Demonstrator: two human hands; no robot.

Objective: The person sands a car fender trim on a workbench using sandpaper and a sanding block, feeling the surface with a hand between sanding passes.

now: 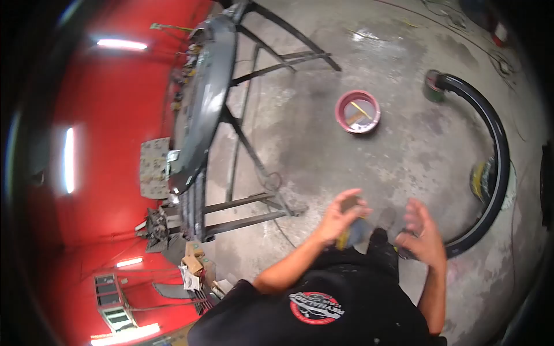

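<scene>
Before my torso, my left hand [344, 214] is raised with its fingers stretched out and the thumb apart. A dark patch shows at its palm, too blurred to make out. My right hand [422, 233] is raised opposite it, fingers spread and smeared by motion, with nothing visible in it. The two hands are apart. Below and behind my left hand is a blurred blue and yellow thing [350, 233]. A black curved bumper-like part [501, 167] arcs over the floor beside my right hand.
A long dark glossy panel [214, 92] rests on a metal stand [245, 138] at the left. A pink tub [341, 124] with liquid and a yellow strip sits on the concrete floor. Boxes [196, 262] lie by the red wall [121, 86]. Cables cross the upper right floor.
</scene>
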